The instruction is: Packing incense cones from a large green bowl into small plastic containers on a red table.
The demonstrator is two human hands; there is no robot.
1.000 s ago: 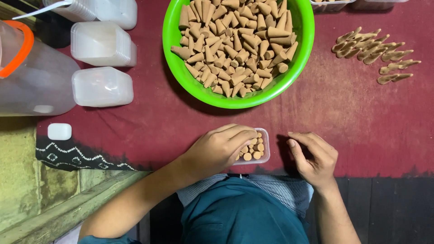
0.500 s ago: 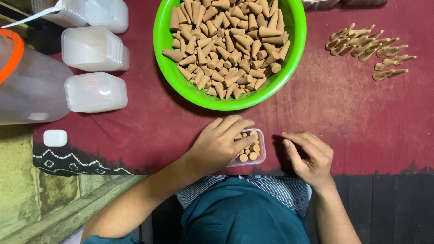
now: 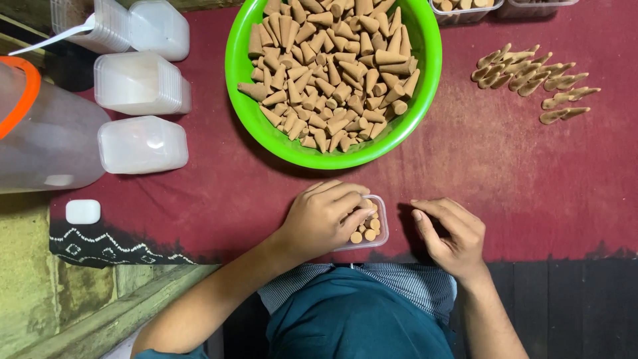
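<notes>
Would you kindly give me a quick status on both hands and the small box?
Left hand over small clear box, fingers on the cones inside. Right hand curled on the red cloth beside it, apart. Green bowl of cones beyond, nothing between.

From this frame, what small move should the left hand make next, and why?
Probably lift the left hand off the small clear box: cones stand base-up and look tightly packed, while the right hand rests beside it on the red cloth.

Home workshop — bowl [image 3: 425, 80] of incense cones [image 3: 332, 73]

green bowl [image 3: 425, 80], stacked white tubs [image 3: 141, 83], clear jug [image 3: 46, 139], red cloth [image 3: 518, 179]
</notes>
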